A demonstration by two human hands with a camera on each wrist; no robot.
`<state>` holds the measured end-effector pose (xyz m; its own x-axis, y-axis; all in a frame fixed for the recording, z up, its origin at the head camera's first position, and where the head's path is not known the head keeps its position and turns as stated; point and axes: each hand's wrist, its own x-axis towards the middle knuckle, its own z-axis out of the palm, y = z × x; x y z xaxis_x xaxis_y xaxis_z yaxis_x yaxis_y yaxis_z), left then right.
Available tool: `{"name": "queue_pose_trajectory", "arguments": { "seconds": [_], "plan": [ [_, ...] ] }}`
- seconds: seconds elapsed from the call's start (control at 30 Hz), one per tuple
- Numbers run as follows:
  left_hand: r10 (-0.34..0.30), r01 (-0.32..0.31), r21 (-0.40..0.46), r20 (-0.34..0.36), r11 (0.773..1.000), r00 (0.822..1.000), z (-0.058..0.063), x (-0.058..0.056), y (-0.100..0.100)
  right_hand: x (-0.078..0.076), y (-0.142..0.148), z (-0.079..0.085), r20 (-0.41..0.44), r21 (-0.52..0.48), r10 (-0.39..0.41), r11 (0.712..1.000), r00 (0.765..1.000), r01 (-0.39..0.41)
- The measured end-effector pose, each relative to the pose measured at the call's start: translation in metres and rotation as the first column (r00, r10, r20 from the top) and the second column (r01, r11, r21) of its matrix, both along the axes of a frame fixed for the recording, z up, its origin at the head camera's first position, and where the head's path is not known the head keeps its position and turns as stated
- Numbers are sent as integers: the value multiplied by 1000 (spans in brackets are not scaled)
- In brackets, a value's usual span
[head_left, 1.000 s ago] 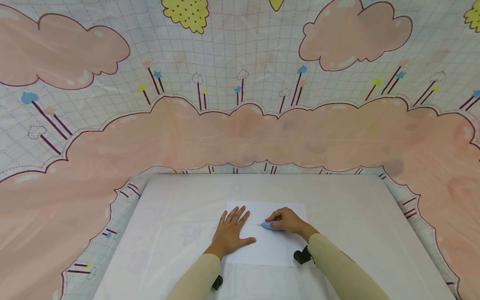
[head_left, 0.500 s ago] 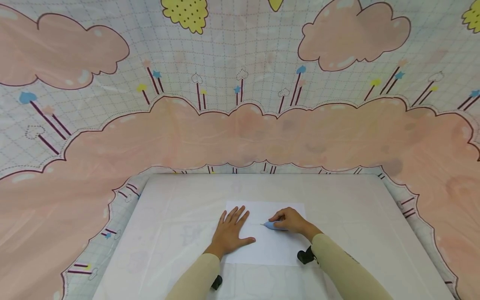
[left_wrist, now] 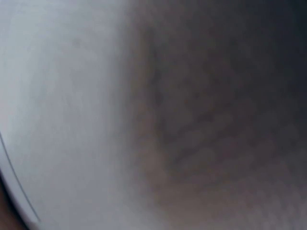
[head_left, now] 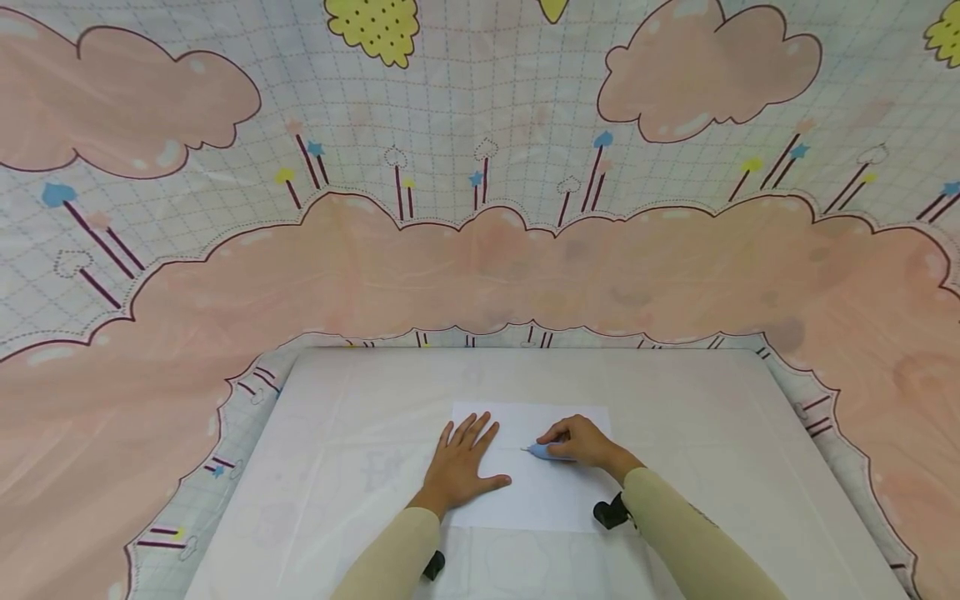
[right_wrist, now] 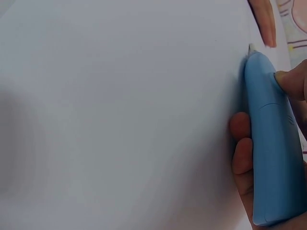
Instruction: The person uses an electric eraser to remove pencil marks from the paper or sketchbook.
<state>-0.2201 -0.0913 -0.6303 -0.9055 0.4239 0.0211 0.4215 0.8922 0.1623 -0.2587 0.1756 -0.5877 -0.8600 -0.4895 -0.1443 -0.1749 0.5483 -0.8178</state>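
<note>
Left hand [head_left: 459, 468] spread flat on the left part of a rectangular white sheet of paper [head_left: 543, 504], fingers straight, nothing grasped — and right hand [head_left: 585, 440] curled round a light-blue rounded plastic tool [right_wrist: 273, 139], its slim tip over the sheet's middle, pointing towards the left hand. White-covered tabletop [head_left: 675, 408] underneath. Tip touching? Can't tell. Best here, I'd judge: even pressure from the left palm so the paper won't creep — and a light, steady hold on the tool.
</note>
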Motion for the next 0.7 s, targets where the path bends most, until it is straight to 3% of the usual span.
{"name": "queue_pose_trajectory", "arguments": {
  "seconds": [0.7],
  "plan": [
    [13, -13, -4, 43, 1000, 999, 5, -2, 3, -5, -5, 3, 15, -19, 20, 1000, 1000, -20]
  ]
}}
